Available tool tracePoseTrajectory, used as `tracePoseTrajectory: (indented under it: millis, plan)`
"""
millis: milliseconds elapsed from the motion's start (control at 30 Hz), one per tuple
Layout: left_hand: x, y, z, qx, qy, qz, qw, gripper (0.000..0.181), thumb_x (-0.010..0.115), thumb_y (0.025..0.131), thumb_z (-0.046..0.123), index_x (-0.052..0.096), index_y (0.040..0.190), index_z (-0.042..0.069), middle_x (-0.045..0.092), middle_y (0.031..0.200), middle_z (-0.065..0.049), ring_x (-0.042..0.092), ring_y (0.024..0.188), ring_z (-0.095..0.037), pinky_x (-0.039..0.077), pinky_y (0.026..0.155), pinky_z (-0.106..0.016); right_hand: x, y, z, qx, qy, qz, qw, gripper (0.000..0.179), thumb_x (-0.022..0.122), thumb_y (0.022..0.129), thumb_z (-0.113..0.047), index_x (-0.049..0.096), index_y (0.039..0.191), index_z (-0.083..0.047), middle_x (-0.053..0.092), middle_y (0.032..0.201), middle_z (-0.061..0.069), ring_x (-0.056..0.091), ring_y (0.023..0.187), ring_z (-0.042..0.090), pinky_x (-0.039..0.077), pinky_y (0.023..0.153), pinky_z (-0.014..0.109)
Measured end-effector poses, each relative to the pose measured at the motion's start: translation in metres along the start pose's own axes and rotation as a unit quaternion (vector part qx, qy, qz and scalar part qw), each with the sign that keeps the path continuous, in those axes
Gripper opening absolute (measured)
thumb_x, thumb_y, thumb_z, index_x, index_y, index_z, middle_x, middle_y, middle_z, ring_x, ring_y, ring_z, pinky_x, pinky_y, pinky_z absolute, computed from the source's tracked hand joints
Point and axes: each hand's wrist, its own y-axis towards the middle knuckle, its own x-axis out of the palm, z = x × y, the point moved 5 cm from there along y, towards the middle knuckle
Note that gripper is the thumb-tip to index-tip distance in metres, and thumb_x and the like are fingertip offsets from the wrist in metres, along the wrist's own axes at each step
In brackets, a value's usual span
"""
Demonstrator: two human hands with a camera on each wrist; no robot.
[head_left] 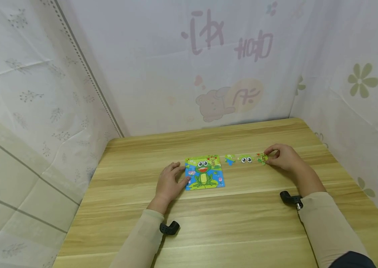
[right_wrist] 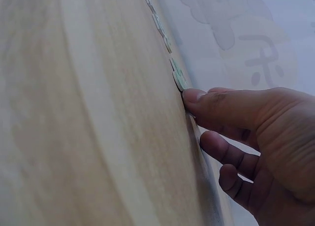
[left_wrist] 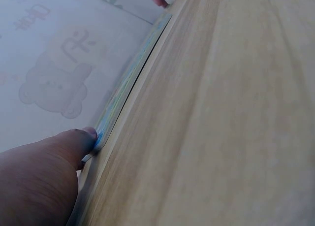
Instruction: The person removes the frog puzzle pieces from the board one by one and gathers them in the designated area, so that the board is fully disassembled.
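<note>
Head view shows both your forearms, in beige sleeves [head_left: 142, 238], reaching over the counter [head_left: 236, 223] from its near side, the left slanting up and rightward, the right up and leftward. Your left hand [head_left: 170, 181] lies relaxed at the left edge of the frog picture board [head_left: 203, 180], fingers spread and slightly bent, thumb touching the board's edge; it is not clenched. The board lies flat, with the row of small picture pieces to its right: a green-and-blue piece [head_left: 230, 159] nearest it, an eyes piece [head_left: 246, 159] next, then a tree piece [head_left: 261, 158] at the far right end. Your right hand [head_left: 283, 156] pinches the outer edge of that last piece between thumb and index finger. Right wrist view shows that thumb pointing forward, with two other fingers half bent below it, near the counter surface. One black wrist camera [head_left: 169, 228] sits beside each cuff.
</note>
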Motion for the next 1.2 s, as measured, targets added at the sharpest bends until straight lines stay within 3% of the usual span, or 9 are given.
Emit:
tracePoseTrajectory:
  millis: [433,733,967,1200]
  plan:
    - [0.000,0.000,-0.001,0.001,0.005,-0.003,1.0000,0.052,0.077,0.096,0.046,0.069,0.138,0.018,0.051,0.156,-0.006,0.040,0.149,-0.032,0.030,0.124,-0.053,0.000,-0.001,-0.001,0.002,-0.002,0.001,1.0000,0.031,0.082,0.090,-0.011,0.074,0.120,-0.010,0.064,0.097,0.012,0.059,0.087,0.027,0.052,0.067,0.034]
    - [0.000,-0.001,0.000,-0.002,0.008,-0.005,0.9999,0.052,0.076,0.096,0.047,0.068,0.139,0.019,0.051,0.157,-0.004,0.038,0.150,-0.032,0.029,0.125,-0.053,0.000,-0.002,-0.005,0.009,-0.006,-0.002,0.9999,0.031,0.075,0.099,-0.024,0.071,0.127,-0.011,0.066,0.105,0.014,0.062,0.090,0.028,0.053,0.073,0.036]
    - [-0.001,-0.001,0.000,0.001,0.002,-0.009,1.0000,0.053,0.076,0.096,0.046,0.067,0.140,0.018,0.050,0.158,-0.005,0.038,0.151,-0.033,0.029,0.125,-0.054,0.004,-0.003,-0.014,0.004,0.020,-0.007,0.9998,0.032,0.070,0.103,-0.024,0.068,0.130,-0.008,0.067,0.105,0.015,0.064,0.092,0.028,0.055,0.074,0.036]
    - [-0.002,-0.001,-0.001,0.007,-0.015,-0.012,0.9998,0.052,0.077,0.096,0.044,0.067,0.140,0.019,0.052,0.157,-0.002,0.038,0.151,-0.030,0.027,0.126,-0.054,0.011,-0.001,-0.029,-0.012,0.011,-0.013,0.9998,0.028,0.068,0.104,-0.021,0.069,0.129,-0.007,0.067,0.108,0.014,0.063,0.091,0.028,0.056,0.069,0.035]
